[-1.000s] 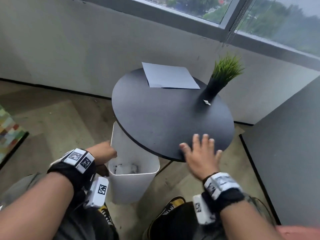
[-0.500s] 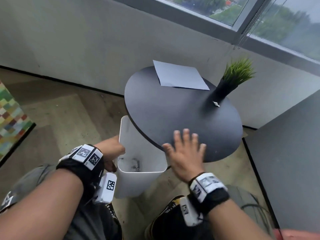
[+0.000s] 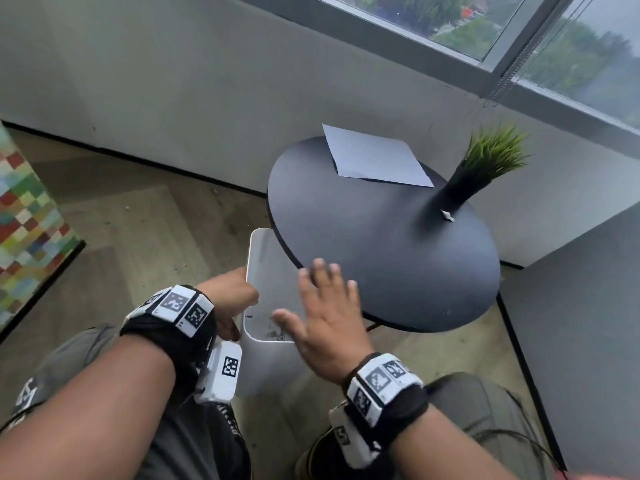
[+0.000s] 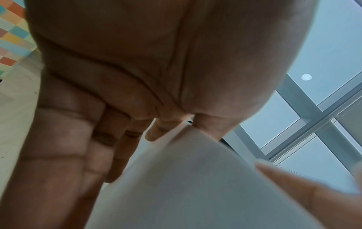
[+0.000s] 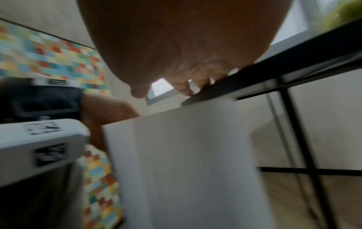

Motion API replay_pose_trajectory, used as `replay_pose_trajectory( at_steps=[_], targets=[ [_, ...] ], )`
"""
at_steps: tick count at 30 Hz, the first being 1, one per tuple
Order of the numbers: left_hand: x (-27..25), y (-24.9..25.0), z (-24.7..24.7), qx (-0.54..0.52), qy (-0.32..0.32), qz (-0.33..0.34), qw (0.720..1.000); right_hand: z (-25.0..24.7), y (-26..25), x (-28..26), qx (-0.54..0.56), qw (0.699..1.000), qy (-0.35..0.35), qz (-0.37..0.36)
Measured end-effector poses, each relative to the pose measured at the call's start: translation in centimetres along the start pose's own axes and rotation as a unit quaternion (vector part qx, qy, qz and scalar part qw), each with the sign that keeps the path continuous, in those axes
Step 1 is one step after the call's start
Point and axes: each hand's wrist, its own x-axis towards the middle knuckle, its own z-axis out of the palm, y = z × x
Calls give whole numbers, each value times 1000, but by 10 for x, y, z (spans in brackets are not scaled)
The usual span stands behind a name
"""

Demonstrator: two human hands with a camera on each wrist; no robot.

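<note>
A white bin (image 3: 266,258) stands on the floor, tucked under the near-left edge of a round black table (image 3: 381,244). My left hand (image 3: 228,299) grips the bin's left rim, thumb over the edge and fingers (image 4: 64,139) down its outer wall (image 4: 195,186). My right hand (image 3: 325,320) hovers flat with spread fingers over the bin's mouth, fingertips at the table's edge (image 5: 254,72). Small paper bits (image 3: 266,327) lie in the bin's bottom. One white scrap (image 3: 447,215) lies by the plant.
A grey paper sheet (image 3: 374,157) overhangs the table's far edge. A green plant in a black vase (image 3: 485,161) stands at the right. A grey partition (image 3: 581,306) is close on the right, a colourful checkered panel (image 3: 24,216) on the left. Black table legs (image 5: 305,139) stand behind the bin.
My right hand has slid left along the table's near edge and now hangs over the bin's mouth. The left hand stays on the bin's rim.
</note>
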Motion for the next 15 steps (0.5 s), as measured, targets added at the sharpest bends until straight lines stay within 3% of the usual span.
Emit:
replay_pose_trajectory(
  at_steps=[2, 4, 6, 7, 8, 9, 10, 12, 14, 15],
  targets=[
    [0, 0, -3, -1, 2, 4, 1000, -7, -9, -1, 87, 993, 15, -82],
    [0, -3, -5, 1, -5, 2, 1000, -19, 18, 8, 152, 981, 107, -59],
    [1, -5, -7, 8, -6, 0, 1000, -30, 56, 21, 109, 977, 148, 113],
    [0, -6, -7, 11, -6, 0, 1000, -32, 67, 24, 72, 968, 119, 210],
    [0, -6, -7, 13, -5, 2, 1000, -31, 69, 28, 40, 962, 84, 258],
    [0, -6, -5, 11, -2, 2, 1000, -27, 61, 30, 11, 968, 55, 245],
    [1, -6, -5, 7, 3, 1, 1000, -20, 45, 30, -11, 983, 29, 180],
    [3, -5, -2, 5, 12, 2, 1000, -9, 5, 22, -25, 1000, -15, 0],
    [4, -4, 1, 15, 6, 7, 1000, -12, -12, 11, 16, 990, -20, -137],
    [5, -4, 1, 10, 5, 8, 1000, -17, -4, 9, 59, 985, 9, -164]
  ],
)
